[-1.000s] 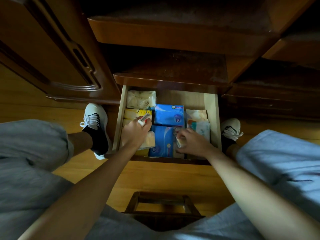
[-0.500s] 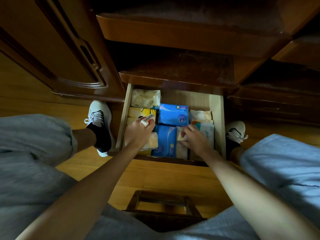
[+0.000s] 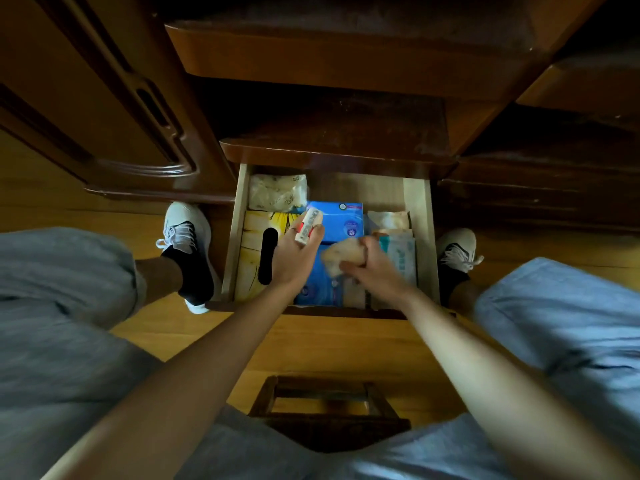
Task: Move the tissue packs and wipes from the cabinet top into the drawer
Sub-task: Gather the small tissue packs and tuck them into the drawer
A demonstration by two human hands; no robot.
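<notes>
Hands work over the open drawer (image 3: 417, 216), which is pulled out from under the dark wooden cabinet (image 3: 332, 143). The left hand (image 3: 299, 258) hovers above the drawer's middle, its fingers closed around a small white pack with red print (image 3: 308, 225) that sticks up between them. The right hand (image 3: 367, 268), just right of the left and apart from it, is clamped on a pale, blurred tissue pack (image 3: 343, 256) held above the drawer's contents.

Inside the drawer, a clear bag of whitish items (image 3: 277, 192) lies in the far left corner. In front of it, along the drawer's left wall, sits a yellow tissue box (image 3: 254, 251) with a dark oval opening. A blue pack (image 3: 341, 220) lies in the drawer's middle, and a second blue pack (image 3: 320, 289) lies nearer the drawer's front edge, partly under the hands. Along the drawer's right wall stand several pale wipe packs (image 3: 398, 244), some on edge; their print is too small to read.

Either side of the drawer, a white shoe (image 3: 183, 226) and another white shoe (image 3: 457, 247) rest on the wooden floor (image 3: 329, 344). A dark wooden stool (image 3: 322, 396) stands on the floor in front of the drawer.
</notes>
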